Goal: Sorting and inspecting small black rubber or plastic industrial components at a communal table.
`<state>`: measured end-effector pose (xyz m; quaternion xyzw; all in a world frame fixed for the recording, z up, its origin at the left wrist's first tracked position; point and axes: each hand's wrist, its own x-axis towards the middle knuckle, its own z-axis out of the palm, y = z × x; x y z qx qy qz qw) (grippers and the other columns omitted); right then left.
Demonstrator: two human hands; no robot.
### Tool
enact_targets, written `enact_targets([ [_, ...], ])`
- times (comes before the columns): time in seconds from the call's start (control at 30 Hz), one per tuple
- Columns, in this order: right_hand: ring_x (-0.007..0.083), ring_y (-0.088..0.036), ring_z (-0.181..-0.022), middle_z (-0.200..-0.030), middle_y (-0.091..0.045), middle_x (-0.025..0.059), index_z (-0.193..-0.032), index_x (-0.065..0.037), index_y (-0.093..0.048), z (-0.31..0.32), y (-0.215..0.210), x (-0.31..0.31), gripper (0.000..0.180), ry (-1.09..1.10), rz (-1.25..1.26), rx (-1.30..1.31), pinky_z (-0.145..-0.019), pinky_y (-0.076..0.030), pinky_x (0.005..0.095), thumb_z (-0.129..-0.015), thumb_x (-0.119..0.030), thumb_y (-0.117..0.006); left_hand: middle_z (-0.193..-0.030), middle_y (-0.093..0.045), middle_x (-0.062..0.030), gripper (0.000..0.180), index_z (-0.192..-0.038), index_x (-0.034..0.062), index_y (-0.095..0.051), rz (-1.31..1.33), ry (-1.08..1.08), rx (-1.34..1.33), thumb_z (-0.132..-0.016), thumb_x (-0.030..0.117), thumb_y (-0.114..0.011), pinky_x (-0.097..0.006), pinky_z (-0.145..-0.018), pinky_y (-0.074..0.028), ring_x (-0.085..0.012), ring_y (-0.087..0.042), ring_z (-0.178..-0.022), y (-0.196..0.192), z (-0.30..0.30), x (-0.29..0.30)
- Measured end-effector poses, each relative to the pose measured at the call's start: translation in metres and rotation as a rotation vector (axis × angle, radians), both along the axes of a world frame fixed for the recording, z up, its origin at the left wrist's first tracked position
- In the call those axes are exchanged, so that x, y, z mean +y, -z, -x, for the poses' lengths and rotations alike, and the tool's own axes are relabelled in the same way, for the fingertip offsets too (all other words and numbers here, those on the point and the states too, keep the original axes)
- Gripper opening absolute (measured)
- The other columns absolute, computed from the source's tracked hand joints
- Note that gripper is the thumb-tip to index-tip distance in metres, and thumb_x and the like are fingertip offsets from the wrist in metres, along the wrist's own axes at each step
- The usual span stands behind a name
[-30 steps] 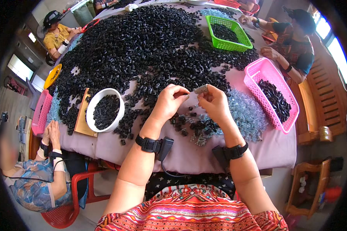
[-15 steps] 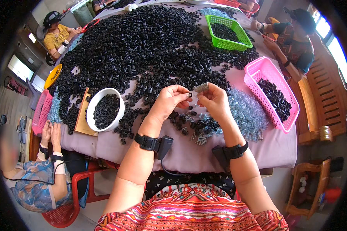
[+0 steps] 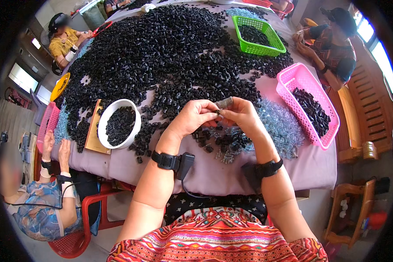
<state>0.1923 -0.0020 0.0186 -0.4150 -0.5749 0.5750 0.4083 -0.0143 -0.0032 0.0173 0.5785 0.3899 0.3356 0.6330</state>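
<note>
Black piece [image 3: 217, 112] nearer right fingers [image 3: 229, 115]

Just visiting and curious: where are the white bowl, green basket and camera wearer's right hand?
White bowl [image 3: 102, 125]: head view, its left wall.
Green basket [image 3: 261, 49]: head view, its near wall.
Right hand [image 3: 245, 114]: head view, back, near thumb.

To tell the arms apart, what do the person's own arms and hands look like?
Short red patterned sleeves, bare forearms. Each forearm wears a black strap with a boxy dark module, a cable hanging from the left one. The left hand and right hand wear no gloves.
</note>
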Motion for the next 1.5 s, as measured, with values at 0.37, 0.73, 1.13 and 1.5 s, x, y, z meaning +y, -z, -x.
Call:
enact_targets([
  [0.37, 0.0073, -0.06, -0.064, -0.073, -0.065, 0.0009, -0.094, -0.004, -0.066, -0.001, -0.002, -0.002, 0.012, -0.099, 0.085, 0.088, -0.057, -0.047, 0.0217, -0.088, -0.013, -0.071, -0.093, -0.07, -0.0017, 0.014, -0.103, 0.0026, -0.068, -0.198, 0.059, -0.029, -0.09, 0.002, -0.064, -0.023, -0.073, -0.054, -0.0095, -0.065, -0.081, 0.001, 0.0, -0.001],
  [0.73, 0.0332, -0.063, -0.087, -0.088, -0.063, 0.0125, -0.087, -0.004, -0.068, 0.019, 0.002, -0.013, 0.015, 0.067, -0.58, -0.756, -0.074, -0.052, 0.0417, -0.074, -0.009, -0.072, -0.094, -0.073, -0.0094, 0.018, -0.107, 0.0021, -0.062, -0.06, -0.306, -0.143, -0.091, 0.01, -0.066, -0.022, -0.068, -0.054, -0.0093, -0.066, -0.074, 0.01, 0.006, 0.009],
  [1.13, 0.0307, -0.062, -0.086, -0.086, -0.062, 0.0103, -0.084, -0.007, -0.067, 0.026, 0.01, -0.02, 0.014, 0.039, -0.836, -0.825, -0.075, -0.053, 0.041, -0.071, -0.005, -0.071, -0.094, -0.072, -0.0096, 0.018, -0.107, 0.0016, -0.061, -0.058, -0.348, -0.094, -0.093, 0.012, -0.064, -0.022, -0.068, -0.054, -0.0092, -0.066, -0.074, 0.016, 0.006, 0.012],
  [1.5, 0.0086, -0.064, -0.07, -0.083, -0.065, 0.0014, -0.097, 0.001, -0.063, 0.011, 0.006, -0.004, 0.012, 0.142, -0.153, 0.023, -0.06, -0.05, 0.0234, -0.085, 0.002, -0.064, -0.09, -0.072, -0.0058, 0.014, -0.103, -0.0013, -0.066, -0.087, -0.116, -0.007, -0.09, 0.003, -0.065, -0.025, -0.069, -0.055, -0.0105, -0.067, -0.079, 0.01, -0.01, 0.001],
])
